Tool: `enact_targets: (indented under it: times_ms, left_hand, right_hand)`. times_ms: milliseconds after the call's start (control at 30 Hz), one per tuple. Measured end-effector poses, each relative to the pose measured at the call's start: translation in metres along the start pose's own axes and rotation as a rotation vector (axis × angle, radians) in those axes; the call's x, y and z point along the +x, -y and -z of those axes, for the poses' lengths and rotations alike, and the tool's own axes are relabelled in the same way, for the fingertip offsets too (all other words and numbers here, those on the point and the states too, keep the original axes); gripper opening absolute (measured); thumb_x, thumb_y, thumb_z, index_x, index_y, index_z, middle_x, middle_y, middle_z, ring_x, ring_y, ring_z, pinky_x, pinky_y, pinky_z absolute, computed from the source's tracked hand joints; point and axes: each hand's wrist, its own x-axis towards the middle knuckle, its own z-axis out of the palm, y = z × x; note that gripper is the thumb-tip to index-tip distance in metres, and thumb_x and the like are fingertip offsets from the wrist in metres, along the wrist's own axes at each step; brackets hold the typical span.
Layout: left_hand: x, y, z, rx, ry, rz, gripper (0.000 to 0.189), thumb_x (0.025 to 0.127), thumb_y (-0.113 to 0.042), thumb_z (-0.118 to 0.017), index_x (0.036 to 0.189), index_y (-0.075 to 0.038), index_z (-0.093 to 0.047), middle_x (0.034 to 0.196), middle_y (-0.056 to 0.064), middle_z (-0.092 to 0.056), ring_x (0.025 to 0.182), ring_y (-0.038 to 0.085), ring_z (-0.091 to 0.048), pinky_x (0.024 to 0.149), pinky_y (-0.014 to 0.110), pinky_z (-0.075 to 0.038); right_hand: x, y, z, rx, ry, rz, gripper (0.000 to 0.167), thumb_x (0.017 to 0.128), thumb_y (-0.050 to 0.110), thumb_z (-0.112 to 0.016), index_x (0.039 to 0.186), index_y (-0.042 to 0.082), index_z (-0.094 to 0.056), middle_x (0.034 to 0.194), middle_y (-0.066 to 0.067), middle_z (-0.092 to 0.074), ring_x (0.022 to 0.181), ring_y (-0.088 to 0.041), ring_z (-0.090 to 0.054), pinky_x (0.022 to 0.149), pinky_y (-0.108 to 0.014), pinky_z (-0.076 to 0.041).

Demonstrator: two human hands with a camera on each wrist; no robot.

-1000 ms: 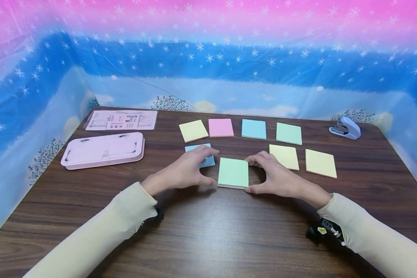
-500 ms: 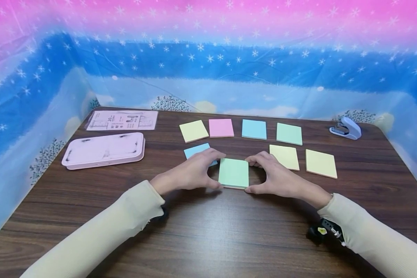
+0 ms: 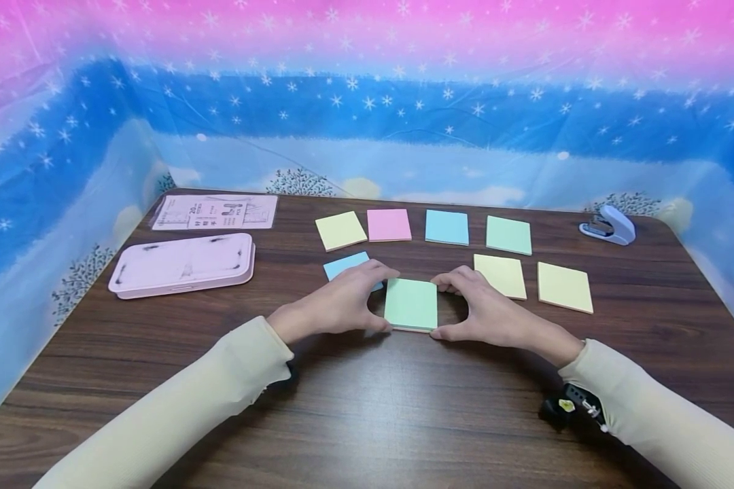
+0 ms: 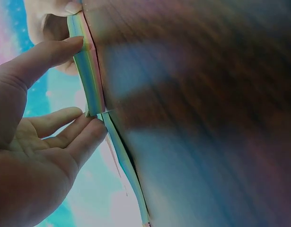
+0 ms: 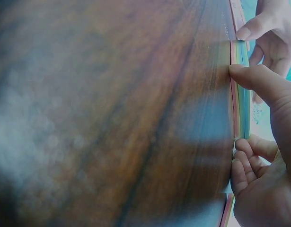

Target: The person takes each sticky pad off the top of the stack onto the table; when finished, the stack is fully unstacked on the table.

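Note:
A stack of sticky note pads (image 3: 411,303) with a green one on top lies flat on the dark wooden table. Its side shows pink, yellow, blue and green layers in both wrist views. My left hand (image 3: 339,302) holds the stack's left corners, thumb at the near one and fingers at the far one. On the other side my right hand (image 3: 489,309) grips the right corners the same way. A blue sticky note pad (image 3: 344,263) lies just behind my left hand, partly hidden by it. Beyond my right fingers is a yellow pad (image 3: 503,274).
Another yellow pad (image 3: 565,286) lies farther right. Along the back are a yellow pad (image 3: 341,230), a pink pad (image 3: 389,225), a blue pad (image 3: 446,227) and a green pad (image 3: 509,234). A stapler (image 3: 610,225), a pink case (image 3: 182,263) and a printed packet (image 3: 217,211) lie around them.
My left hand has moved right onto the stack's left side and nudged the blue pad behind it askew. My right hand has stayed at the stack. The last half second shows almost no movement.

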Motion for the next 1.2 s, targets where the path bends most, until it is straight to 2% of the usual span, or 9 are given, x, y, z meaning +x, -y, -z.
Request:
enact_targets:
  times_ms: [500, 1200]
  left_hand:
    - [0.0029, -0.0021, 0.0009, 0.047, -0.016, -0.007, 0.076, 0.084, -0.021, -0.092, 0.147, 0.004, -0.057, 0.136, 0.015, -0.06, 0.117, 0.025, -0.059, 0.098, 0.037, -0.053]
    - [0.0019, 0.0012, 0.0005, 0.011, -0.016, -0.006, 0.075, 0.084, -0.021, -0.091, 0.146, 0.003, -0.057, 0.137, 0.014, -0.06, 0.118, 0.026, -0.06, 0.1, 0.04, -0.053]
  right_hand:
    - [0.0007, 0.0011, 0.0005, 0.0, -0.001, 0.007, 0.078, 0.081, 0.04, -0.092, 0.141, 0.005, -0.059, 0.127, -0.006, -0.056, 0.118, -0.024, -0.05, 0.103, -0.047, -0.046]
    - [-0.0001, 0.0035, 0.002, -0.004, 0.018, -0.003, 0.079, 0.082, 0.038, -0.092, 0.144, 0.003, -0.057, 0.129, -0.008, -0.055, 0.119, -0.025, -0.049, 0.104, -0.048, -0.046]
